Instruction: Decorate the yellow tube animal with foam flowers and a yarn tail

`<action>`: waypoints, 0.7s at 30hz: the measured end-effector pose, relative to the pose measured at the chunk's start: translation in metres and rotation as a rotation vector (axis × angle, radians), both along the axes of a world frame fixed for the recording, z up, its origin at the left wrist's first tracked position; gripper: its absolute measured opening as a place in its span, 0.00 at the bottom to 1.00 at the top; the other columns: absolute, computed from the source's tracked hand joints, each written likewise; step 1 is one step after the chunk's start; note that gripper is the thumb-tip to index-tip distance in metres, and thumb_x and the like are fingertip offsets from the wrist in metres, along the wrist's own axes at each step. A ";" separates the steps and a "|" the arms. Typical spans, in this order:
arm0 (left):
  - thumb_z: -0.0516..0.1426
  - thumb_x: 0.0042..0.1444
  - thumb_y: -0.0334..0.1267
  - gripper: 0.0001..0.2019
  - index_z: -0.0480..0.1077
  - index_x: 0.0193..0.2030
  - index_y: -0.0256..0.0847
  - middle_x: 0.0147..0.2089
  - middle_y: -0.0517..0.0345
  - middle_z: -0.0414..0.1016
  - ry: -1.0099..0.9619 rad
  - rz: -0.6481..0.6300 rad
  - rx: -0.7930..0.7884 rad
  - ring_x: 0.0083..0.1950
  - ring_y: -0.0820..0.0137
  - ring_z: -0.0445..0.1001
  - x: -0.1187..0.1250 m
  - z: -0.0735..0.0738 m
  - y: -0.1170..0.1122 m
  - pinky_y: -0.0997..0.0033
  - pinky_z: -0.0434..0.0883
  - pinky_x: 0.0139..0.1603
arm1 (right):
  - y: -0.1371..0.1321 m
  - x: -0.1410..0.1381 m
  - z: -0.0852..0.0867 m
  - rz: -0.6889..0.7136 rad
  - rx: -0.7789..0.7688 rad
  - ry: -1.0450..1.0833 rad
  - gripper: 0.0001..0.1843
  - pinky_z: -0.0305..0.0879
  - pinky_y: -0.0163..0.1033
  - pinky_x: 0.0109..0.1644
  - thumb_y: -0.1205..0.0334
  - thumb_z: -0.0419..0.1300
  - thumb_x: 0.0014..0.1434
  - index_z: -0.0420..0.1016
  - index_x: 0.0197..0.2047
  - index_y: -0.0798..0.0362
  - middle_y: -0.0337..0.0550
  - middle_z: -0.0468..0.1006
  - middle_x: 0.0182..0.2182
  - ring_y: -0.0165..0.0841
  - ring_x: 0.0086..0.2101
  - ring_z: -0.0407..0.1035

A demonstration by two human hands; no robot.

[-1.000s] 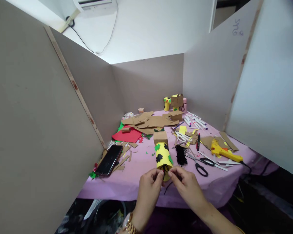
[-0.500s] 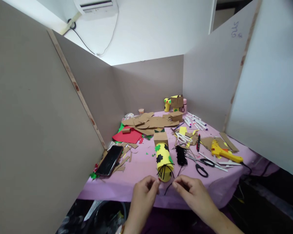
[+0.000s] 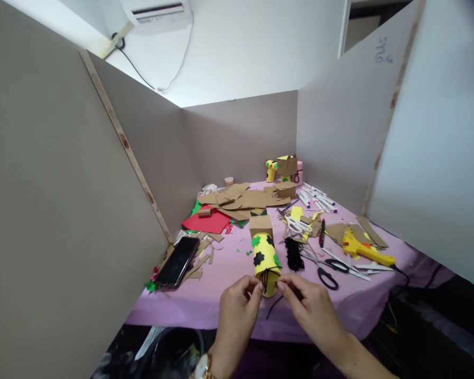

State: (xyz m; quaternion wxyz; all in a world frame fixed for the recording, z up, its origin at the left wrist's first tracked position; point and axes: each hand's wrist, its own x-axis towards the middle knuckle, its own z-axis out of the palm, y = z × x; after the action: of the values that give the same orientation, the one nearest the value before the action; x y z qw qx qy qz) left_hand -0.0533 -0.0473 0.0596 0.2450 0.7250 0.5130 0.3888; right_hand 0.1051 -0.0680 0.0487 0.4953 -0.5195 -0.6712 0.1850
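Note:
A yellow tube (image 3: 265, 247) with green and black flower-shaped pieces on it lies on the table, its near end open towards me. Black yarn strands (image 3: 265, 277) hang over the rim of that end. With thumb and fingers pinched, my left hand (image 3: 240, 305) grips strands at the left of the opening. My right hand (image 3: 312, 302) pinches strand ends at the right; its fingertips partly hide them. At the tube's far end sits a small cardboard box (image 3: 260, 225). A bundle of black yarn (image 3: 294, 255) rests to the right of the tube.
Black-handled scissors (image 3: 327, 279), a yellow glue gun (image 3: 365, 250), white scissors (image 3: 298, 225) and several markers (image 3: 319, 200) lie right. A phone (image 3: 177, 261) and cardboard scraps lie left. Red sheet (image 3: 207, 221) and cardboard pieces (image 3: 256, 198) are further back. Panels (image 3: 237, 131) enclose the table.
Both hands have moved up and closer to the tube's open end. The black strands, spread out before, are now drawn together between my fingertips.

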 end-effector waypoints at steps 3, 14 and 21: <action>0.51 0.58 0.43 0.12 0.71 0.32 0.40 0.26 0.60 0.73 -0.061 0.034 0.042 0.25 0.72 0.67 -0.002 0.002 -0.001 0.75 0.62 0.27 | 0.007 0.005 0.005 -0.094 0.049 -0.025 0.14 0.63 0.35 0.30 0.59 0.51 0.60 0.75 0.41 0.54 0.44 0.80 0.30 0.34 0.27 0.73; 0.52 0.57 0.38 0.09 0.72 0.32 0.40 0.30 0.57 0.75 0.033 0.043 0.168 0.28 0.71 0.70 0.011 0.013 0.006 0.74 0.65 0.30 | 0.014 -0.001 0.012 -0.124 0.087 -0.196 0.11 0.62 0.34 0.29 0.62 0.51 0.61 0.74 0.34 0.52 0.40 0.80 0.26 0.34 0.25 0.74; 0.51 0.58 0.39 0.11 0.72 0.31 0.41 0.30 0.58 0.76 0.019 0.031 0.103 0.29 0.71 0.71 0.013 0.010 0.004 0.75 0.63 0.30 | 0.010 -0.005 0.003 -0.116 0.106 -0.196 0.10 0.61 0.34 0.28 0.63 0.51 0.60 0.72 0.33 0.53 0.40 0.79 0.25 0.33 0.25 0.74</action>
State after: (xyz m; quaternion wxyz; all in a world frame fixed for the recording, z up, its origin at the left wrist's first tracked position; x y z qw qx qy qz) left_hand -0.0402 -0.0428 0.0698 0.1963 0.7323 0.5059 0.4115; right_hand 0.0998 -0.0581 0.0515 0.4639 -0.5461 -0.6942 0.0686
